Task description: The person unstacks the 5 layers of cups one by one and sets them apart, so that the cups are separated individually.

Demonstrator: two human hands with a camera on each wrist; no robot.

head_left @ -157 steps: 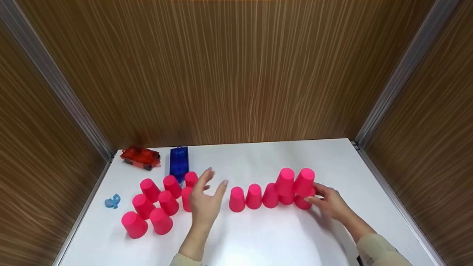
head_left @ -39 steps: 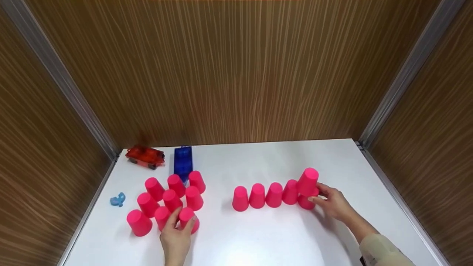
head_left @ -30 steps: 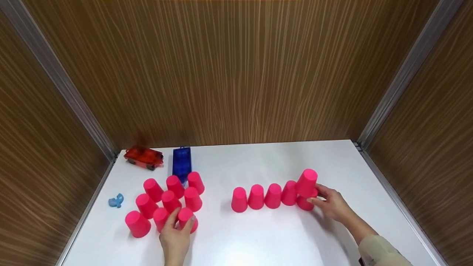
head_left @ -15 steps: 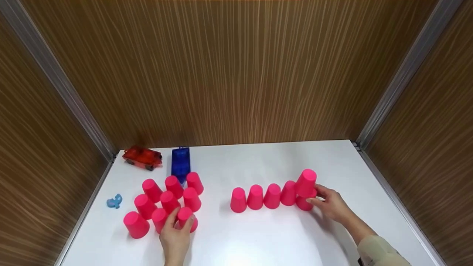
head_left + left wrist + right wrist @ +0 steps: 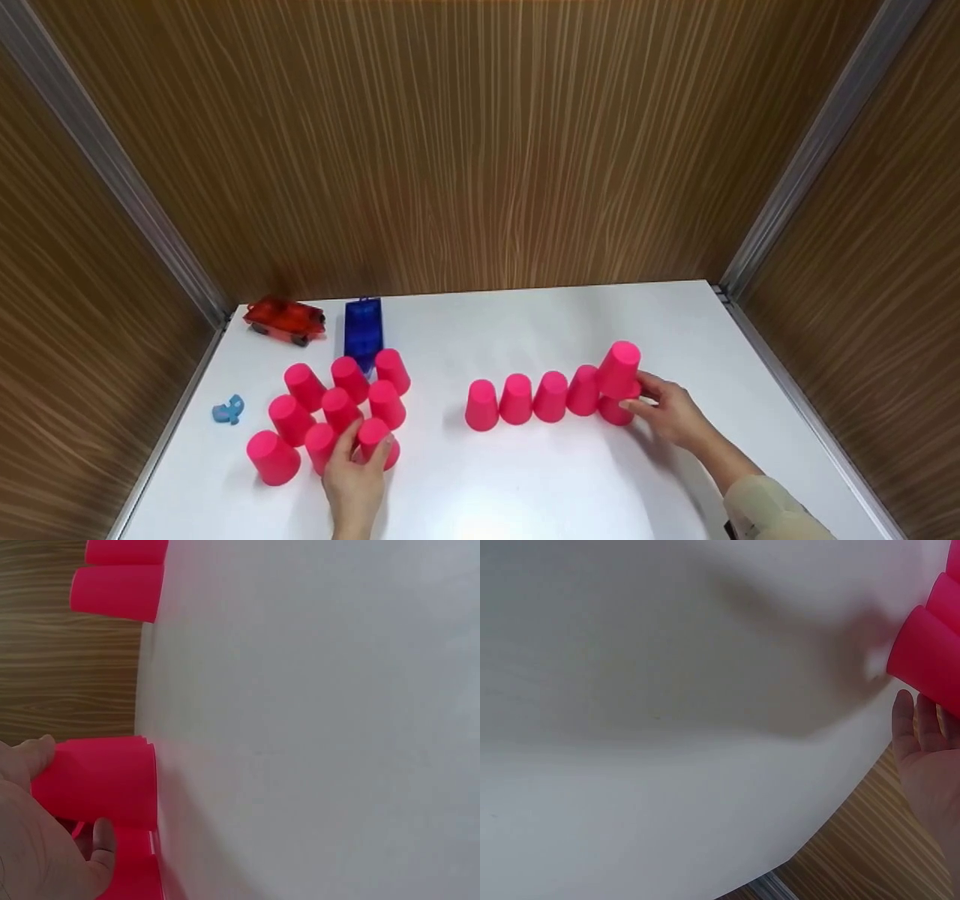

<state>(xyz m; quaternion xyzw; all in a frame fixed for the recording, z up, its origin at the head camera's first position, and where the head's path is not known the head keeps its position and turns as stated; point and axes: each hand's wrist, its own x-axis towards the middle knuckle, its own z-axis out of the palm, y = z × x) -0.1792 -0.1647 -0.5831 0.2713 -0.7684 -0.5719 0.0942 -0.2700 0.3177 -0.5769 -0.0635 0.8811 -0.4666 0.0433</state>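
Note:
My left hand grips an upside-down pink cup at the front right corner of a group of such cups on the left. In the left wrist view, its thumb and fingers lie on either side of that cup. Over on the right, several pink cups stand upside down in a row. One upper cup sits above the right end of that row. My right hand pinches the lower end cup, thumb in front; its other fingers are partly hidden behind.
Behind the left cups lie a red transparent toy car and a blue toy tray-like piece. A small light-blue piece is at the far left. Wood-patterned walls enclose the white table at the back and sides.
Since 5.2 s ago, one upper cup has left the right row. My left hand has moved left and forward-edge-ward to a cup newly in the left group. Over the last second, both hands stay put.

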